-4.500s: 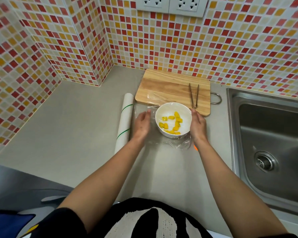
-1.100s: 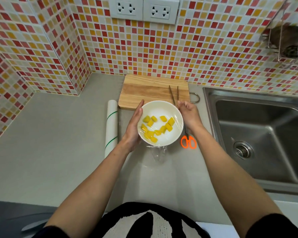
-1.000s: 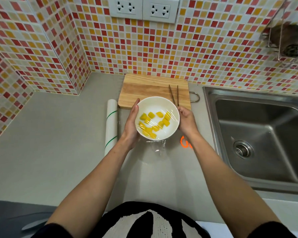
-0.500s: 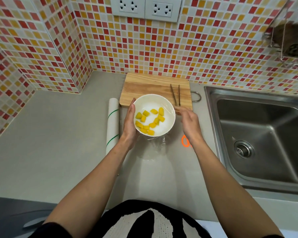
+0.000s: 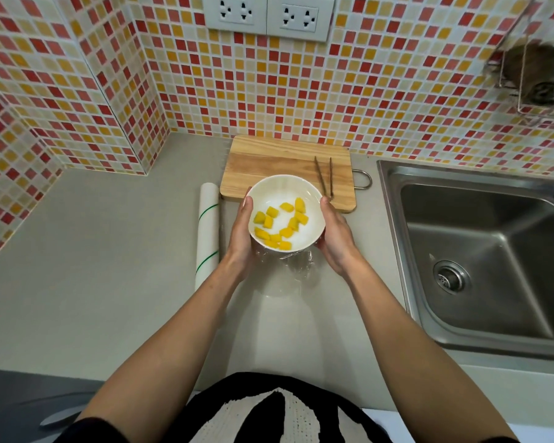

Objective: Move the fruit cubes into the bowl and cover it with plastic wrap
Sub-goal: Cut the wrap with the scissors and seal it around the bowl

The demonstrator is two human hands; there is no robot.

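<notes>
A white bowl (image 5: 282, 190) with several yellow fruit cubes (image 5: 280, 223) is held up above the counter, tilted toward me. Clear plastic wrap (image 5: 296, 266) stretches over its top and bunches below its near side. My left hand (image 5: 241, 231) cups the bowl's left side and my right hand (image 5: 335, 235) cups its right side, fingers reaching under it. The roll of plastic wrap (image 5: 208, 231) lies on the counter just left of my left hand.
A wooden cutting board (image 5: 279, 164) lies behind the bowl with tongs (image 5: 325, 177) on its right part. A steel sink (image 5: 480, 251) is set in at the right. Tiled walls stand behind and to the left, with sockets (image 5: 269, 14) above.
The bowl was lifted off the counter with wrap over it. In the last half second my right hand came back to its right side. The orange scissors are now hidden behind my right hand.
</notes>
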